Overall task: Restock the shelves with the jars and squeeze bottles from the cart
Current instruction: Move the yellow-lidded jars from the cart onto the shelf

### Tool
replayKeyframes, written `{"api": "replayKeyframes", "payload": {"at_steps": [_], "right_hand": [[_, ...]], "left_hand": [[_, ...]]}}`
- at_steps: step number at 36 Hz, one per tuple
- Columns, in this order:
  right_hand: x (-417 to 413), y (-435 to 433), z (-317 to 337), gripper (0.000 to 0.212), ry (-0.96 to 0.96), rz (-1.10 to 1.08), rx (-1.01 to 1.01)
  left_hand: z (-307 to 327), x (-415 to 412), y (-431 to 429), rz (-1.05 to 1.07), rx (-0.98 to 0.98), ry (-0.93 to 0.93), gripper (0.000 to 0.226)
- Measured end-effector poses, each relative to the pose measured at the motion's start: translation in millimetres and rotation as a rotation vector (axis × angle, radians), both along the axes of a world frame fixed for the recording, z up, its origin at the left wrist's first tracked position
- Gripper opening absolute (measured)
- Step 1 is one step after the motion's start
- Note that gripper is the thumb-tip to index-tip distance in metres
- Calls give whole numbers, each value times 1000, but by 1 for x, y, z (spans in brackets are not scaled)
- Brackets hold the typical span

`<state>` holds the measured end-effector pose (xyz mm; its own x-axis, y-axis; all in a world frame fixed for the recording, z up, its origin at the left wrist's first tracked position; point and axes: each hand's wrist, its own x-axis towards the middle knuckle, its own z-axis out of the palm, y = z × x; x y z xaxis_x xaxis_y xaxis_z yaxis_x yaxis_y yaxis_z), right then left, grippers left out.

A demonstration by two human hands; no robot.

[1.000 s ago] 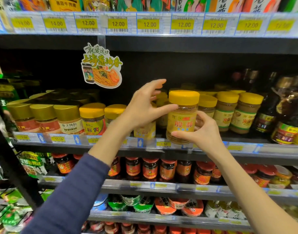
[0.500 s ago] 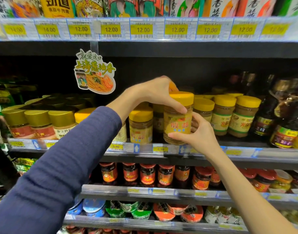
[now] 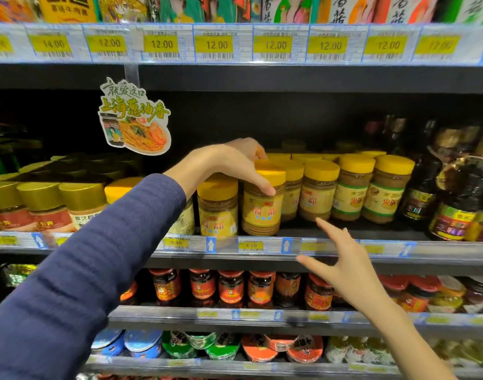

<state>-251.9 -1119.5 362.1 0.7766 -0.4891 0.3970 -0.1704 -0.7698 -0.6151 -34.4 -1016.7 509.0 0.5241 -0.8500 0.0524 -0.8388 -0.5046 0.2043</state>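
Observation:
A yellow-lidded jar [image 3: 263, 209] with a yellow label stands upright at the front edge of the middle shelf [image 3: 330, 246], in a row of similar jars. My left hand [image 3: 229, 163] reaches over it from the left, fingers draped on its lid and thumb against its upper side. My right hand [image 3: 344, 267] hovers below and to the right of the jar, in front of the shelf's price rail, fingers spread and holding nothing. The cart is out of sight.
Gold-lidded jars [image 3: 43, 204] fill the shelf's left side and dark sauce bottles [image 3: 459, 198] its right. A noodle promo sign [image 3: 135, 117] hangs above the left jars. Red-lidded jars [image 3: 229, 287] line the shelf below, flat tubs [image 3: 215, 344] beneath that.
The jar has gone from both hands onto the shelf's front edge. My right hand let go and dropped down and right. My left hand stays on the lid.

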Motion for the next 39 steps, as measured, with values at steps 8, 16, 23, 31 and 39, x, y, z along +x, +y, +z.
{"api": "replayKeyframes", "payload": {"at_steps": [8, 16, 23, 31, 39], "right_hand": [[-1, -3, -20, 72, -28, -2, -274], [2, -8, -29, 68, -43, -22, -373], [2, -12, -33, 69, -49, -15, -374], [1, -13, -33, 69, -38, 6, -377], [2, -11, -24, 70, -30, 45, -334]], "left_hand": [[-18, 7, -2, 12, 65, 2, 97], [-21, 8, 0, 34, 98, 18, 98], [-18, 9, 2, 42, 140, 7, 102], [-16, 5, 4, 43, 135, -13, 100], [-13, -9, 32, -46, -85, 41, 84]]}}
